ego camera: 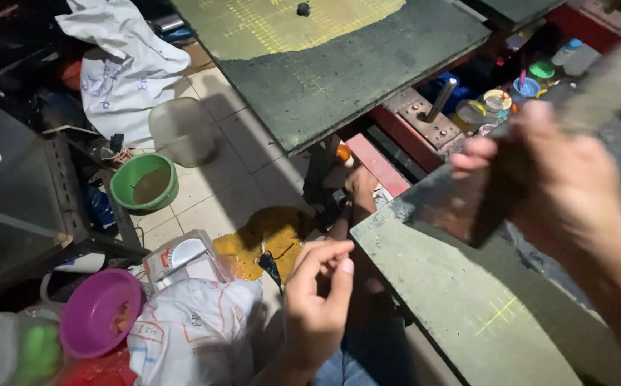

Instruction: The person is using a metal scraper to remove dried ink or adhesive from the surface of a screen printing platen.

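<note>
1. Nearest the camera, the left hand [317, 300] hovered low between the knees, fingers loosely curled toward the thumb with nothing seen between them; a small item pinched there could not be ruled out.
2. Up and to the right, the right hand [553, 179] was motion-blurred, its fingers wrapped around a dark flat blade-like tool [482, 207], its lower edge resting just above the near green printing pallet [460, 300].
3. The risk, as I judged it: with the hand moving that fast, the tool's edge could catch the pallet's rim or slip from the grip, since the hold looked light.
4. Beneath the left fingers, a yellow ink spill [267, 236] spread over the floor tiles; a foot could easily smear it.
5. Left of those fingers sat a purple bowl [99, 311], a printed white sack [189, 332] and a green bowl [144, 182].
6. Beyond the right fingers, small ink pots [518, 93] crowded the bench.
7. Farthest off, a second green pallet [339, 57] stretched across the top.
</note>
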